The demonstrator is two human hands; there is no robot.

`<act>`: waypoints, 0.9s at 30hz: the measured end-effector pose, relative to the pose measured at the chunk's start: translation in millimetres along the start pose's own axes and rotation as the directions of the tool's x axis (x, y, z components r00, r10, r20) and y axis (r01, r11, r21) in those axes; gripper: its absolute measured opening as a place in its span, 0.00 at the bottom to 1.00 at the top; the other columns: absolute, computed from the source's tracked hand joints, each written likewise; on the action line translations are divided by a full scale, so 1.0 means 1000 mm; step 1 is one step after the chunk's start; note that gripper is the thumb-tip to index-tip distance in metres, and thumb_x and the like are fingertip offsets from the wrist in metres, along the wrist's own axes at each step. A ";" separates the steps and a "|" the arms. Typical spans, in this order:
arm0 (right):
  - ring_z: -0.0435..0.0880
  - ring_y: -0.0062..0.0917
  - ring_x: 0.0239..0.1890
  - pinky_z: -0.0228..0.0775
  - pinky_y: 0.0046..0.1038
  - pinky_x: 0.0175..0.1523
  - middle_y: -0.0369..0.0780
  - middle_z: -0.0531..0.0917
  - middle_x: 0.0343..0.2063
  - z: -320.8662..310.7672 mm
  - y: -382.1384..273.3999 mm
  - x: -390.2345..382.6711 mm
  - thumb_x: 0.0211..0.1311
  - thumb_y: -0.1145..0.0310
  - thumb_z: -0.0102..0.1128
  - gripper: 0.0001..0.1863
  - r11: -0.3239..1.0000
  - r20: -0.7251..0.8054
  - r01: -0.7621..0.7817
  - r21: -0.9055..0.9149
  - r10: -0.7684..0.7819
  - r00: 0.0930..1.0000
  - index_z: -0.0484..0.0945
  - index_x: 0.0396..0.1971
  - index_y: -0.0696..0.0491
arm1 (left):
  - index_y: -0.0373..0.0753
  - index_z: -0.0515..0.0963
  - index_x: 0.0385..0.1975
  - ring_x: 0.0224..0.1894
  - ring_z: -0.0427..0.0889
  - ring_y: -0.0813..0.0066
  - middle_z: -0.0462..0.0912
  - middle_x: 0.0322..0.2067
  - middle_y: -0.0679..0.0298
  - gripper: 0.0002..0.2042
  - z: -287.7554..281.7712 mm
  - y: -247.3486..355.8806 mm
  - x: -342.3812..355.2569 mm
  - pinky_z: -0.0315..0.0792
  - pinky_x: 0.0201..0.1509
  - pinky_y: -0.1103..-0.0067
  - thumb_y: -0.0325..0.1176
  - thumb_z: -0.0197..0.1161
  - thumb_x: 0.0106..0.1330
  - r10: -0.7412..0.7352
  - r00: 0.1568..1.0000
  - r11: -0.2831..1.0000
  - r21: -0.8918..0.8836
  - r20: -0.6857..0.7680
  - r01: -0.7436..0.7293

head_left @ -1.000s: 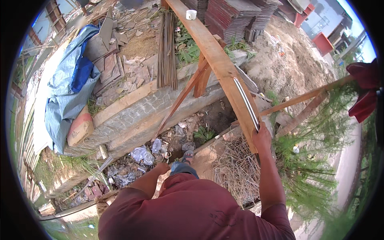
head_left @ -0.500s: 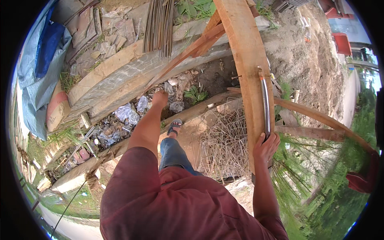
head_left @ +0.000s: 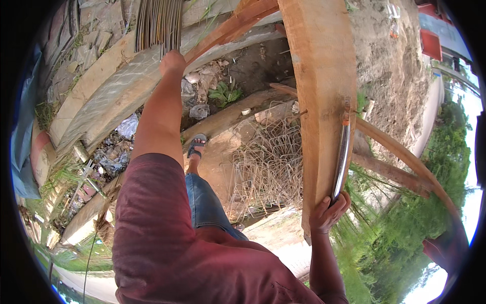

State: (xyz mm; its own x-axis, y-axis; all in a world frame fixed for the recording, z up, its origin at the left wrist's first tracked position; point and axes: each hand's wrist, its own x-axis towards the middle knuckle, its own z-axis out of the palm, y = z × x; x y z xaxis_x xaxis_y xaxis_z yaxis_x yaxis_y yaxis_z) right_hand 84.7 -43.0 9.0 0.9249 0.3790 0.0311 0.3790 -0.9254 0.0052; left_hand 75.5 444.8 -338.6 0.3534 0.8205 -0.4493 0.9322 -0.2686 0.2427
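Observation:
My right hand is closed round the lower end of a shiny metal pipe, its fingers also against the edge of a thick wooden beam. The pipe lies along the top of the beam. Near its far end is a small orange-and-rusty fitting on the wood. My left arm reaches forward, and the left hand is a fist at the lower ends of a bundle of thin steel rods. Whatever lies inside that fist is hidden. A reddish timber brace runs close beside it.
A tangled heap of bent wire stirrups lies left of the beam. Beyond my sandalled foot runs a trench with rubbish and a green plant. A concrete block wall borders it. Timber props stand at right.
My left hand has risen from over the trench to the rod bundle's ends. My view has shifted, and the beam looks larger. The right hand stays on the pipe.

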 end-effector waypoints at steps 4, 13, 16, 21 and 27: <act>0.68 0.45 0.42 0.59 0.43 0.47 0.54 0.66 0.44 0.007 0.007 0.003 0.65 0.60 0.43 0.19 0.997 -0.086 0.081 0.008 -0.080 0.993 0.63 0.43 0.63 | 0.38 0.80 0.40 0.47 0.80 0.55 0.81 0.43 0.51 0.13 0.003 -0.006 -0.005 0.75 0.49 0.66 0.35 0.50 0.62 0.029 0.998 0.997 0.070 0.057 -0.033; 0.66 0.48 0.44 0.57 0.47 0.49 0.55 0.67 0.42 -0.024 -0.032 0.014 0.63 0.62 0.46 0.17 0.997 0.028 0.067 0.029 -0.067 0.997 0.65 0.40 0.64 | 0.41 0.78 0.41 0.44 0.80 0.51 0.81 0.39 0.49 0.16 0.138 -0.115 -0.283 0.73 0.50 0.63 0.41 0.56 0.56 -0.037 0.903 0.989 -0.115 0.428 0.095; 0.66 0.49 0.44 0.57 0.48 0.50 0.55 0.67 0.42 -0.033 -0.038 0.011 0.62 0.64 0.47 0.16 0.999 0.085 0.047 0.025 -0.049 0.995 0.65 0.39 0.64 | 0.38 0.76 0.41 0.42 0.80 0.50 0.81 0.38 0.48 0.17 0.139 -0.124 -0.356 0.73 0.47 0.61 0.40 0.58 0.54 -0.039 0.890 0.946 -0.270 0.454 0.180; 0.66 0.49 0.45 0.57 0.49 0.49 0.54 0.68 0.41 -0.015 -0.012 -0.003 0.60 0.65 0.51 0.15 0.995 -0.095 0.094 0.034 -0.091 0.991 0.65 0.38 0.62 | 0.36 0.74 0.36 0.30 0.83 0.59 0.81 0.26 0.52 0.10 0.116 -0.116 -0.350 0.74 0.35 0.69 0.36 0.52 0.62 0.108 0.858 0.656 -0.685 0.503 0.319; 0.67 0.47 0.46 0.60 0.47 0.49 0.51 0.69 0.41 -0.028 -0.013 -0.011 0.59 0.64 0.52 0.14 0.999 -0.057 0.033 0.034 -0.031 0.998 0.67 0.37 0.60 | 0.40 0.68 0.44 0.24 0.80 0.68 0.80 0.26 0.59 0.12 -0.076 -0.049 -0.385 0.72 0.27 0.73 0.40 0.50 0.69 0.430 0.738 -0.074 -0.794 0.520 0.603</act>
State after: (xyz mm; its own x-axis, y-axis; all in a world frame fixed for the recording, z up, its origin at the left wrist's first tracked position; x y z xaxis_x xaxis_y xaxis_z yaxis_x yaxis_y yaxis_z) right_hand 68.5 -35.5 36.8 0.9094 0.4064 0.0882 0.4101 -0.9116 -0.0274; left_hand -112.1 180.3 -112.6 0.7023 0.2274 -0.6746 0.0822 0.9154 0.3940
